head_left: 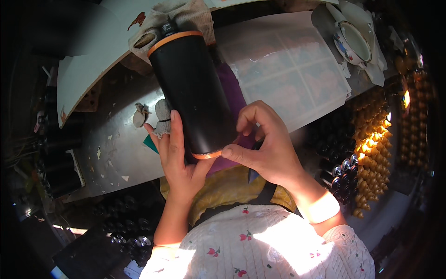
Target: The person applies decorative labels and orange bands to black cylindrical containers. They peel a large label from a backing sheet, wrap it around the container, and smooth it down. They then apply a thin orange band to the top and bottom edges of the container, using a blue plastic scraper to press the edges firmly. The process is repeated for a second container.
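Note:
A black cylinder [193,93] with orange bands at both ends lies tilted in front of me, its far end on a crumpled cloth [197,18]. My left hand [175,165] holds the near end from the left, fingers up along its side. A grey knitted cover [162,116] sits on one of its fingers. My right hand [267,144] has its thumb against the near orange rim [206,155] and its fingers curled at the cylinder's right side. Purple cloth [234,90] shows beneath the cylinder.
A small tied cloth bundle [140,115] lies on the metal tabletop [121,158]. Translucent sheeting [283,69] covers patterned sheets at right. Beyond stands a floral enamel pot [354,43]. Rows of gold-coloured pieces [374,158] and dark shiny pieces [341,174] are at the right.

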`<state>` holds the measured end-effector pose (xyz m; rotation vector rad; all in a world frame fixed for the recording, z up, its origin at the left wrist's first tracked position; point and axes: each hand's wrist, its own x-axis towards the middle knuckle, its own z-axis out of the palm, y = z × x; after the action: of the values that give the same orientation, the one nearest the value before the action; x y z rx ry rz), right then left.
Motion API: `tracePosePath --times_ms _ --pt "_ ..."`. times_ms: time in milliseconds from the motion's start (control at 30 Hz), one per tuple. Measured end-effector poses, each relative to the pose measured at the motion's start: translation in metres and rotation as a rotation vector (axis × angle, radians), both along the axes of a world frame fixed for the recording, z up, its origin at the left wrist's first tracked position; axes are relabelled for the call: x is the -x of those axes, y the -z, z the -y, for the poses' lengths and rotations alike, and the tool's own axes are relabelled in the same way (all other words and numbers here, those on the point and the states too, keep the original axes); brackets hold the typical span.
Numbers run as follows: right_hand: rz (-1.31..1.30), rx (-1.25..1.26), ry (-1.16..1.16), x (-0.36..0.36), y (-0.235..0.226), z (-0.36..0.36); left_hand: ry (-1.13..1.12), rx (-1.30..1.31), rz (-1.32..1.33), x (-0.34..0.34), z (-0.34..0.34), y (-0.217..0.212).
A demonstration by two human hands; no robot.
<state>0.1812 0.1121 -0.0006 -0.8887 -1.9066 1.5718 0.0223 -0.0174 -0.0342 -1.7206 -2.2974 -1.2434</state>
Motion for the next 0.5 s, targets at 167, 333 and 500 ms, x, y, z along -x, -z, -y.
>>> tracePosePath --times_ms 167,333,500 --pt "0.002 0.029 0.000 0.002 0.001 -0.001 -0.007 -0.008 -0.013 0.001 0.000 0.002" --pt "0.003 0.010 0.002 0.001 -0.001 -0.001 -0.004 0.006 0.011 0.000 0.000 -0.003" --pt "0.001 -0.011 -0.016 0.000 -0.004 -0.002 0.089 -0.071 0.301 0.001 0.004 -0.004"
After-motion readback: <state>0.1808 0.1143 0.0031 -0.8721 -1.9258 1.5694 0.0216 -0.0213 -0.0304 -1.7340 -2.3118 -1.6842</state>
